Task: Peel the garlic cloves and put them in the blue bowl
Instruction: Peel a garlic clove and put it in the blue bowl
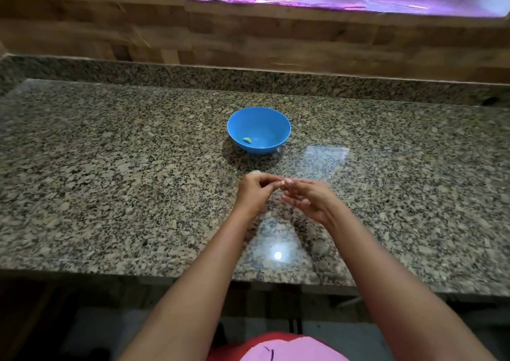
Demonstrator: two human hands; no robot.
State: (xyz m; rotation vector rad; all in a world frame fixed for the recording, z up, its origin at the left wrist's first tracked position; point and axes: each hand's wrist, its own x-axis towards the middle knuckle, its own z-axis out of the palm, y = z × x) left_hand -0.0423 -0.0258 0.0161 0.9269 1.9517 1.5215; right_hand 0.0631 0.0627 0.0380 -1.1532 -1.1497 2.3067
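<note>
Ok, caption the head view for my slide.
Both hands, left and right, pinch a garlic clove before a blue bowl holding one peeled clove.

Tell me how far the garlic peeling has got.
Done: one peeled clove lies in the blue bowl. In hand: the left hand and right hand pinch another clove between them. Left: finish it and drop it in; other cloves can't be seen clearly.

Both forearms enter from the lower edge of the frame and converge toward its centre. Left hand (255,192): fingers curled inward, tips directed right, pinching a small pale item at the fingertips. Right hand (309,199): thumb and forefinger meet the same item from the right; remaining fingers loosely curled beneath. Fingertips of both hands nearly touch.
</note>
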